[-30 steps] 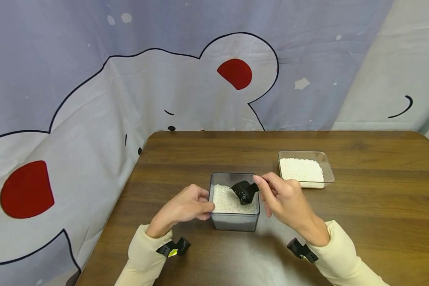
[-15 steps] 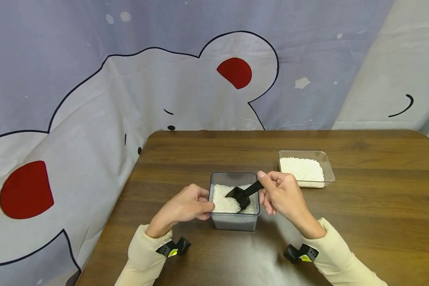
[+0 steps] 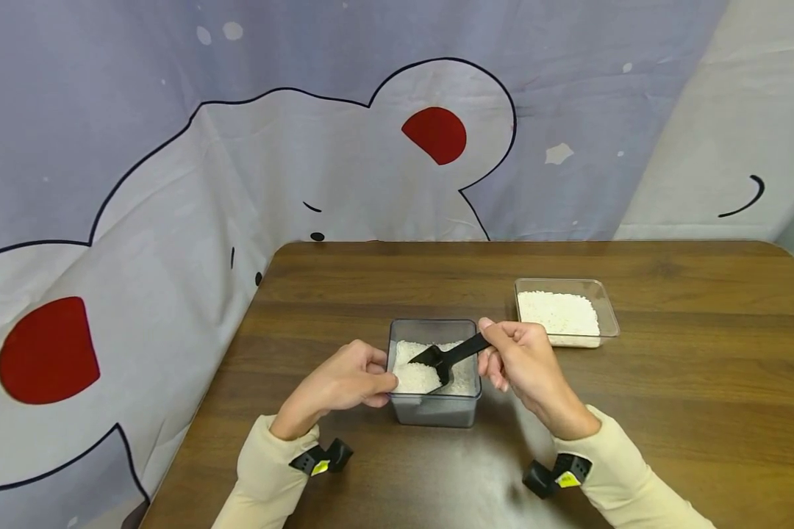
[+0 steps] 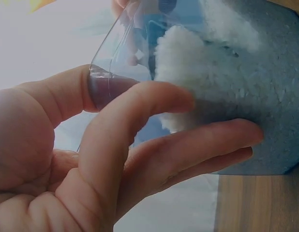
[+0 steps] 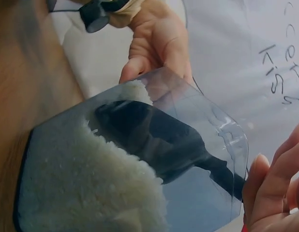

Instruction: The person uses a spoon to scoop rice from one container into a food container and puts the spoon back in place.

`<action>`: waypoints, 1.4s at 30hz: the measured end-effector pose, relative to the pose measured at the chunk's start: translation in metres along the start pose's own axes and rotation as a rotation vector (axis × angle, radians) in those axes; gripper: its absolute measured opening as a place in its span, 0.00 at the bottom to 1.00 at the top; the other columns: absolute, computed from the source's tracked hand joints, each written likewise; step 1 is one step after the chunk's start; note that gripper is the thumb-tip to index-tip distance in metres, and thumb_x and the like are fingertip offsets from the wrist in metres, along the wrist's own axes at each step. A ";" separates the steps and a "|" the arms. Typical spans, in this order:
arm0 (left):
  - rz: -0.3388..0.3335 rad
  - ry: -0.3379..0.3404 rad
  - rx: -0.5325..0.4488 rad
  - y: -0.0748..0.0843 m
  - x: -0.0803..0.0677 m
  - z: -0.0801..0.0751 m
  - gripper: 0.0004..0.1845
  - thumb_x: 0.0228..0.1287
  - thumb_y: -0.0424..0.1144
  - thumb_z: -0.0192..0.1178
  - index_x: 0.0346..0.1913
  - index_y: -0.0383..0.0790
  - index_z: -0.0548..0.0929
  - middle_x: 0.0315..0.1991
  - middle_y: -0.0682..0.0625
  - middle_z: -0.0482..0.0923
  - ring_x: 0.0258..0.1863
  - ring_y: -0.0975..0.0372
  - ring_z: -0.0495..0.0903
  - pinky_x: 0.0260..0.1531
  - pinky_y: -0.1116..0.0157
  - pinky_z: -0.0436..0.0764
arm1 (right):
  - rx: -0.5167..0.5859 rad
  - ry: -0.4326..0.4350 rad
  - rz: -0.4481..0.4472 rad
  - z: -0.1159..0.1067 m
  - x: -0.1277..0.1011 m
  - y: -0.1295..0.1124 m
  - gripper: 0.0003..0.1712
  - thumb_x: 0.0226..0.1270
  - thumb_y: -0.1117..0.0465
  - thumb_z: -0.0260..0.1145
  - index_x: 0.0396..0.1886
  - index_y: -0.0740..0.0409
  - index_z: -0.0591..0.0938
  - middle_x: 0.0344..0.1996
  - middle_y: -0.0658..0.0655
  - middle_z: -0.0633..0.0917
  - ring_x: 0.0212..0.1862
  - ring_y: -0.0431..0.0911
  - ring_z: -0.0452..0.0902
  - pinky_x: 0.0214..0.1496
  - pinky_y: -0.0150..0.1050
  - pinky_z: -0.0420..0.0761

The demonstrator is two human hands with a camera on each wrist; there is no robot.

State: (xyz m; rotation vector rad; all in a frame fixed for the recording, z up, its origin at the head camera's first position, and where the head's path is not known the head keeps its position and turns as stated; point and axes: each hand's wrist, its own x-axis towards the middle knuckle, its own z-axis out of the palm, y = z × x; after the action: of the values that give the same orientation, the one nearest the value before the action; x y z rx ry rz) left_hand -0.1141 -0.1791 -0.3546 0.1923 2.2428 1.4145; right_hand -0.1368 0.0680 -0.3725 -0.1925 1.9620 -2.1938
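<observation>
A grey see-through container (image 3: 434,413) of white rice (image 3: 414,378) stands on the table in the head view. My left hand (image 3: 344,380) pinches its left wall, thumb over the rim and fingers along the outside, as the left wrist view shows. My right hand (image 3: 519,364) holds the handle of a black scoop (image 3: 442,361) between thumb and fingers above the right rim. The scoop slants down to the left, its head inside the container. In the right wrist view, the scoop's head (image 5: 144,137) lies partly hidden behind heaped rice (image 5: 96,183).
Behind my right hand sits a shallow clear tray (image 3: 607,316) holding a layer of white grains (image 3: 559,312). The brown wooden table (image 3: 701,338) ends at the back against a printed curtain (image 3: 265,169). Each wrist wears a small black camera, such as the right one (image 3: 556,474).
The scoop has moved down and left into the rice, and its handle has tipped lower. My right hand turned slightly with it. My left hand and the container stayed put.
</observation>
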 end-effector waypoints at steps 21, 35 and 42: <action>-0.002 0.013 0.013 0.003 0.000 0.000 0.06 0.52 0.29 0.55 0.32 0.27 0.78 0.20 0.49 0.78 0.28 0.60 0.82 0.33 0.63 0.83 | 0.233 0.005 0.057 -0.031 0.014 -0.010 0.18 0.67 0.57 0.56 0.21 0.65 0.79 0.07 0.51 0.77 0.05 0.33 0.63 0.05 0.23 0.57; -0.002 0.013 0.005 0.002 -0.001 0.002 0.03 0.52 0.29 0.54 0.27 0.31 0.76 0.14 0.53 0.72 0.27 0.62 0.80 0.33 0.64 0.83 | 0.364 -0.082 0.081 -0.046 0.017 -0.013 0.19 0.68 0.59 0.54 0.20 0.63 0.78 0.07 0.50 0.77 0.05 0.32 0.63 0.04 0.23 0.58; -0.004 0.003 -0.016 0.002 -0.001 0.000 0.09 0.52 0.29 0.54 0.34 0.25 0.78 0.23 0.45 0.81 0.31 0.60 0.82 0.34 0.64 0.82 | 0.437 -0.114 0.050 -0.055 0.015 -0.023 0.17 0.70 0.61 0.52 0.22 0.63 0.78 0.08 0.52 0.78 0.05 0.32 0.64 0.04 0.23 0.57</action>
State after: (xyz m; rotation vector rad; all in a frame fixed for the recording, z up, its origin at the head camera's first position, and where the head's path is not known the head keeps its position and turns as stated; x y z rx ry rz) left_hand -0.1137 -0.1782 -0.3531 0.1806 2.2320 1.4309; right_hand -0.1654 0.1200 -0.3566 -0.1944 1.3713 -2.4493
